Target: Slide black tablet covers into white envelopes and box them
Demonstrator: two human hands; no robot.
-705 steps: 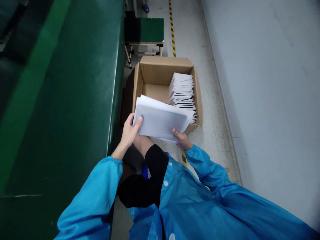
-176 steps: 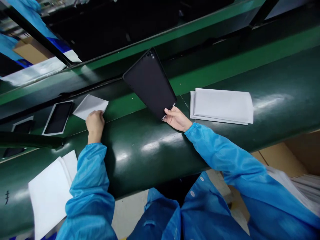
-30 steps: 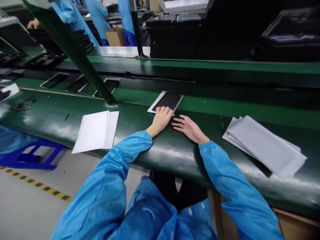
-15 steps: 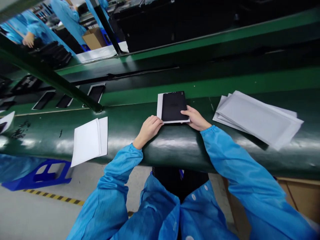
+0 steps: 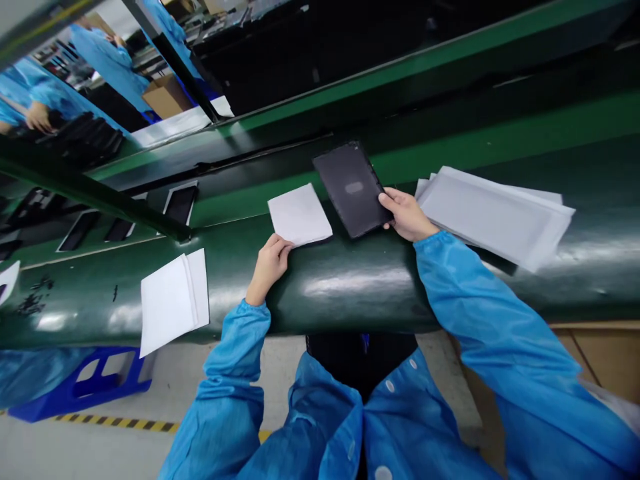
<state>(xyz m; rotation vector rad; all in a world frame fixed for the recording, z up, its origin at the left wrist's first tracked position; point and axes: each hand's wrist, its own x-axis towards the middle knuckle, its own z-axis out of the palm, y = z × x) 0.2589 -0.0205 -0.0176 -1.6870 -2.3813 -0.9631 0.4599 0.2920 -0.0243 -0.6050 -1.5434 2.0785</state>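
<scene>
My right hand (image 5: 407, 213) grips a black tablet (image 5: 350, 190) by its lower right corner, thumb on top. The tablet is tilted, and a faint oval mark shows on its face. To its left, a white sheet (image 5: 300, 215) lies on the green bench (image 5: 350, 287). My left hand (image 5: 271, 263) pinches the lower left corner of this sheet between thumb and fingers. Just beyond my right hand lies a loose stack of whitish translucent sleeves (image 5: 500, 213). Folded white sheets (image 5: 170, 300) rest near the bench's front edge at the left.
A slanted green post (image 5: 125, 197) rises from the bench at the left. Behind it, black panels on white sheets (image 5: 181, 203) lie in a row. A blue stool (image 5: 95, 383) stands below the bench. Across the line are people in blue coats (image 5: 37, 93) and a cardboard box (image 5: 167, 97).
My right hand has lifted the tablet off the white sheet and turned it, moving it up and right. My left hand has drawn the sheet to the left. The view has shifted slightly.
</scene>
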